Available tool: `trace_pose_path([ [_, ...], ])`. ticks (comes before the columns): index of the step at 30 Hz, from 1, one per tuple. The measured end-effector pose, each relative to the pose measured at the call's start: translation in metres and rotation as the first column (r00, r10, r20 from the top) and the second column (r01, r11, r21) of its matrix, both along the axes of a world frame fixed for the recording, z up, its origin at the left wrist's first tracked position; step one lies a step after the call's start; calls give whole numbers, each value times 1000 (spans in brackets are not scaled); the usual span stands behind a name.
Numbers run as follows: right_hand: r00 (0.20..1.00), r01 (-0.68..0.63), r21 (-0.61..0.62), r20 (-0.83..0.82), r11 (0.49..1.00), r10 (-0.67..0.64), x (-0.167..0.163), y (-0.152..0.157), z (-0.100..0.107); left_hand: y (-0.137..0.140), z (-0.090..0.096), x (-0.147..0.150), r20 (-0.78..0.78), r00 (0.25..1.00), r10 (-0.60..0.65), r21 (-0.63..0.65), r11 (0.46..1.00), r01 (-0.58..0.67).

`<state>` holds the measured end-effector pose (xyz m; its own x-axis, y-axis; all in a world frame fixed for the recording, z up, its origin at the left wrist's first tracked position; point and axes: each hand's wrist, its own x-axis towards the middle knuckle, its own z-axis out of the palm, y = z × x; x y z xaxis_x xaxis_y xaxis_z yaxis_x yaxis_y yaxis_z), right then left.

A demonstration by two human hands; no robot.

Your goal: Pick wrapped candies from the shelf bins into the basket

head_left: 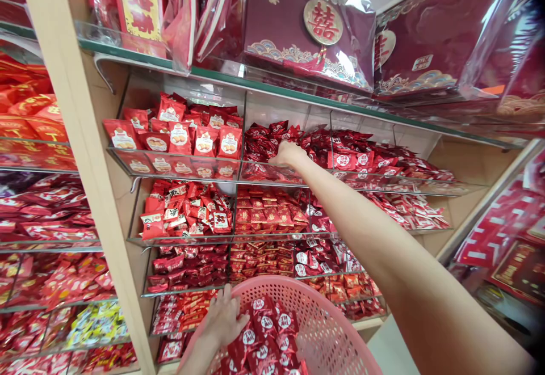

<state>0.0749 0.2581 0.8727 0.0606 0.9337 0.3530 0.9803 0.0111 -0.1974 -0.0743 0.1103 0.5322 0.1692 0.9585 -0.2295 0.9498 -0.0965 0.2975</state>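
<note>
My right hand reaches over the clear front lip of a shelf bin, in among dark red wrapped candies. Its fingers curl down onto the packets; their tips are hidden, so what they grip is unclear. Low in the view, a pink perforated plastic basket is held at its left rim by my left hand, the thumb lying toward the inside. Red candy packets with round white labels are heaped in the basket, under and beside that hand.
Left of the right hand's bin sit red packets with cookie pictures. Lower tiers hold more red sweets. A glass shelf runs overhead, carrying maroon gift boxes. A wooden upright stands at left.
</note>
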Motion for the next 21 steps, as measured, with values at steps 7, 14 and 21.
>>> trace_pose_path([
  [7, 999, 27, -27, -16, 999, -28, -3, -6, 1, -1, 1, -1, 0, 1000, -10, 20, 1000, 10],
  [14, 988, -95, 200, -104, 975, 118, 16, -48, 19, 3, -4, -2, 0, 1000, 0, 26, 1000, 0],
  [21, 693, -689, 59, -241, 723, 680, 53, -145, -59, 2, -1, -1, -1, 1000, -30, 45, 999, 30],
])
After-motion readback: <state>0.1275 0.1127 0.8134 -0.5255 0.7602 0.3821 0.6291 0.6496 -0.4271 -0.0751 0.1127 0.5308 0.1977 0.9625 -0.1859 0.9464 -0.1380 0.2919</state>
